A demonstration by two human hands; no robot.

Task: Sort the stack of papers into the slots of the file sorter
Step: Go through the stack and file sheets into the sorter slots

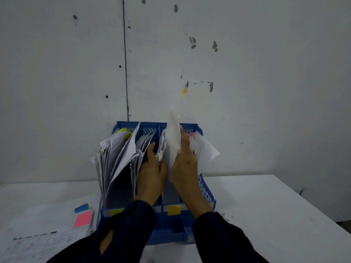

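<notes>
A blue plastic file sorter [208, 194] stands on the white table against the wall, its slots stuffed with white papers. My right hand [185, 164] grips an upright white sheet [173, 141] over a slot right of the middle. My left hand [152, 168] reaches into the middle slot, fingers pushed between the papers there [146, 143]. The left slot holds a thick fanned bundle [117, 154]. The stack of papers [43, 230] lies flat on the table at the left, with a pink sticky note [83, 218] and a blue one [81, 207] on it.
A yellow label [173, 210] is stuck on the sorter's front. The grey wall rises directly behind the sorter. White table surface [275, 215] stretches to the right of the sorter, its edge running diagonally at the far right.
</notes>
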